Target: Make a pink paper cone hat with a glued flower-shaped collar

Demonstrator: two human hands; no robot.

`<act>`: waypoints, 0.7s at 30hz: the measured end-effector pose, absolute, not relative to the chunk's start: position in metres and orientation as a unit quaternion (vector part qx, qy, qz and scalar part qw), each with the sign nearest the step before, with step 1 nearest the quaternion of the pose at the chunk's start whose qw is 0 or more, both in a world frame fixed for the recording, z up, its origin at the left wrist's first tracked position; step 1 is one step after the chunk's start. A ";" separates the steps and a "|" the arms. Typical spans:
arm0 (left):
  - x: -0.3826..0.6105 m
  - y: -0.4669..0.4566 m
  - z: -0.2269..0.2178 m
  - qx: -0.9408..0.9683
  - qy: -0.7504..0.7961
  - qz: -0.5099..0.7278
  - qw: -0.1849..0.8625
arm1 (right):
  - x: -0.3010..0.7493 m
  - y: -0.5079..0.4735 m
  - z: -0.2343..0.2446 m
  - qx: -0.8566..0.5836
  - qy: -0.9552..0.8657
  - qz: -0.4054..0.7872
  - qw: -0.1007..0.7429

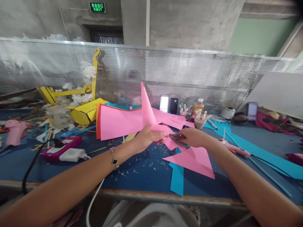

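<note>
Pointed pink paper cone (pixel 147 110) — left hand (pixel 145 138) tight round its base, right hand (pixel 192 136) round scissors (pixel 175 136)

A paper cone (pixel 148 112) is rising from the left fingers (pixel 159 135), and scissors (pixel 176 137) are sitting in the right fingers (pixel 184 133), near the cone's lower end. Behind and left of the left fingers, stacked paper sheets (pixel 119 122) are lying on the table (pixel 142 171); farther left, a power strip (pixel 67 146) is resting, with a glue gun (pixel 15 130) beyond it. In front of the right fingers, a paper offcut (pixel 195 161) is overlapping a paper strip (pixel 177 180). Behind them, a smartphone (pixel 174 105), a bottle (pixel 197 108) and a cup (pixel 199 124) are standing. Right of them, a second glue gun (pixel 236 148) is lying. A perforated panel (pixel 172 69) is running behind everything.
</note>
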State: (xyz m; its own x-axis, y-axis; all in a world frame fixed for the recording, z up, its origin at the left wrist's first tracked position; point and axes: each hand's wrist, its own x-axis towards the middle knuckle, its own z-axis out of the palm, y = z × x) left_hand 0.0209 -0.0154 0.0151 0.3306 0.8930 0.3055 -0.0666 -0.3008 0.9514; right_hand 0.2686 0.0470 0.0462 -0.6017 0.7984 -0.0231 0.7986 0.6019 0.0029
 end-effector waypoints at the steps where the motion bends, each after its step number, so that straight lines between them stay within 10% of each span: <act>1: 0.020 -0.015 0.015 0.646 0.311 0.484 0.502 | 0.270 0.048 0.047 0.451 0.892 -0.011 0.009; 21: 0.021 -0.020 0.029 0.561 0.295 0.603 0.484 | 0.265 0.047 0.046 0.264 0.849 -0.310 -0.337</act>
